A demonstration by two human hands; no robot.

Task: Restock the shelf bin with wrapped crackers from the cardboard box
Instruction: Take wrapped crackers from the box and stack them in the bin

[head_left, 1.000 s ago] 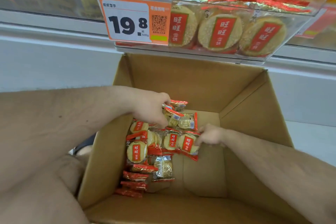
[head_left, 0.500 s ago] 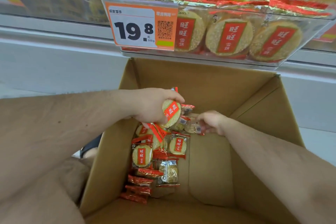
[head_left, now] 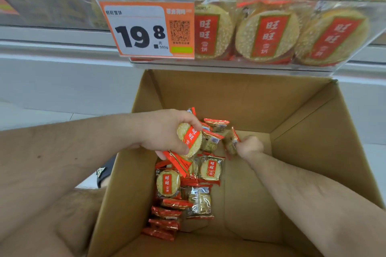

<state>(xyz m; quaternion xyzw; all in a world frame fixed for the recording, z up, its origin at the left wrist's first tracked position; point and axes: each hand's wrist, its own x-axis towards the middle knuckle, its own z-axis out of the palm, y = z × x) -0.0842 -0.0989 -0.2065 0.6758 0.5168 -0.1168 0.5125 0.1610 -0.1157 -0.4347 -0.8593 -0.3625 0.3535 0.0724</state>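
Observation:
An open cardboard box [head_left: 302, 123] stands below the clear shelf bin [head_left: 261, 64]. The bin is full of round wrapped crackers [head_left: 269, 35] with red labels. Several more wrapped crackers [head_left: 168, 182] lie along the left side of the box floor. Inside the box, my left hand [head_left: 165, 129] grips a bunch of wrapped crackers [head_left: 191, 139], raised above the pile. To its right, my right hand [head_left: 249, 146] pinches one or two wrapped crackers [head_left: 231, 142] by the wrapper, also lifted off the box floor.
An orange and white price tag [head_left: 146, 29] reading 19.8 hangs on the bin's front left. A white shelf base [head_left: 62, 81] runs behind the box. The right half of the box floor [head_left: 250, 204] is bare cardboard. A dark shoe [head_left: 104, 171] shows left of the box.
Both hands have risen from the pile with crackers in them. The left now holds a round cracker face up; the right lifted its packet toward the left hand. The view moved closer.

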